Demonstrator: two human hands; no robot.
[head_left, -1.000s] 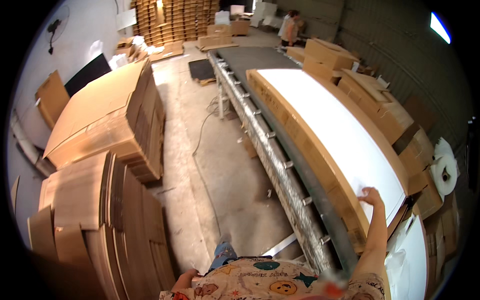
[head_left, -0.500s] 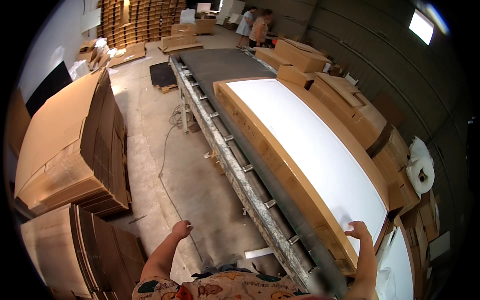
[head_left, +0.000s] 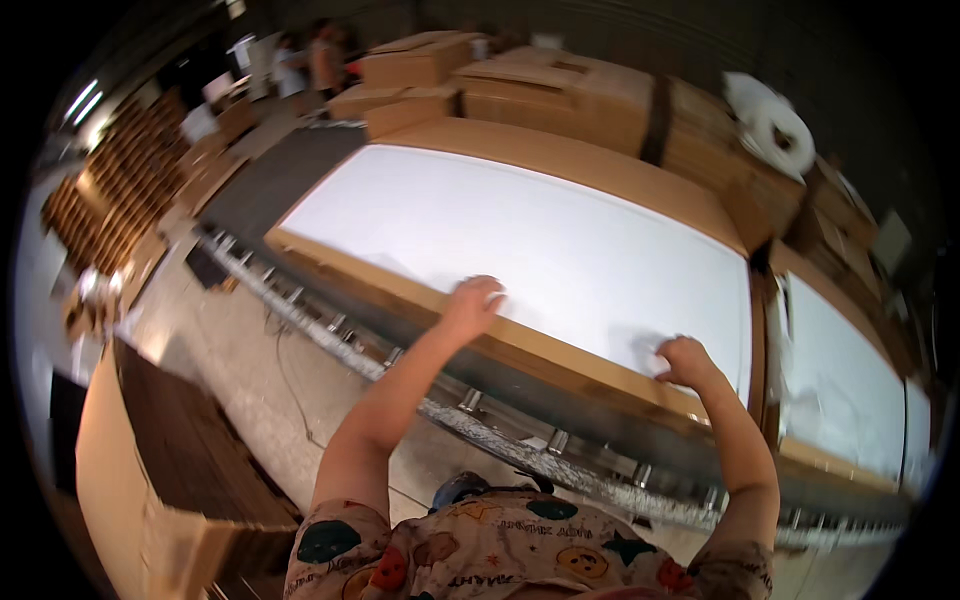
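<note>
A long, shallow cardboard box (head_left: pixel 560 347) with raised walls lies on the conveyor in front of me. Inside it is a large flat white panel (head_left: pixel 540 235). At the middle of the near wall is my left hand (head_left: pixel 474 308), its fingers loosely bent and apart from the thumb, over the panel's edge. Farther right along that same wall, my right hand (head_left: pixel 687 362) is closed, fingers curled in over the panel's edge. Whatever those fingers may hold is too small to make out. Both hands cast soft shadows on the white surface.
The conveyor (head_left: pixel 290 180) has a worn metal side rail with rollers. A second box with a white panel (head_left: pixel 840 375) is at the right. Behind stand cardboard boxes (head_left: pixel 560 95) and a white roll (head_left: pixel 780 138). Stacked cardboard (head_left: pixel 190 440) rises at lower left. Two people stand far off.
My view has turned to the right. My left hand has come up from beside the conveyor to the box's near wall. My right hand stays by that wall, its fingers now more curled.
</note>
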